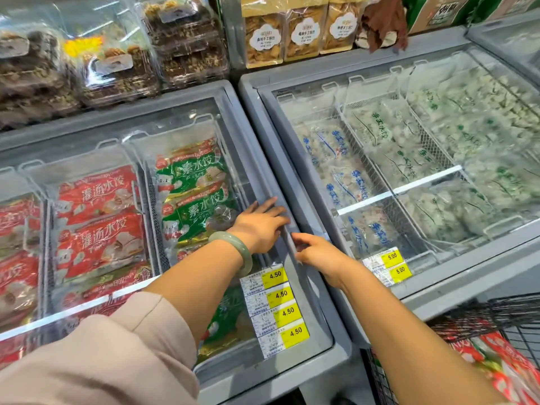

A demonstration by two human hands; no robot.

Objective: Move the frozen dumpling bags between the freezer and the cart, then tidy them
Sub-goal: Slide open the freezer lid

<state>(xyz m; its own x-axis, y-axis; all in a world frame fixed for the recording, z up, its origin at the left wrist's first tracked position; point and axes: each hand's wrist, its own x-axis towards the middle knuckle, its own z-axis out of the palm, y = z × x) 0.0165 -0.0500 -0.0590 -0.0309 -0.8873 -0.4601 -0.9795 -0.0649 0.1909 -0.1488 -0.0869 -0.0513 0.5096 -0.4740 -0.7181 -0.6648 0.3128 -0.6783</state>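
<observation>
2 arms reach forward: left hand (pixel 260 226) flat on freezer lid (pixel 314 317), right hand (pixel 317 254) curled round its edge.

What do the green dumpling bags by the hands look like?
Find the left freezer and look under its glass lid. The green dumpling bags fill the rightmost basket, beside the left hand. The neighbouring red bags differ; only these are green with white writing.

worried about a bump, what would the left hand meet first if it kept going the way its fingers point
Probably the neighbouring freezer's grey rim, though depth is unclear; the left hand lies on the lid edge.
</observation>
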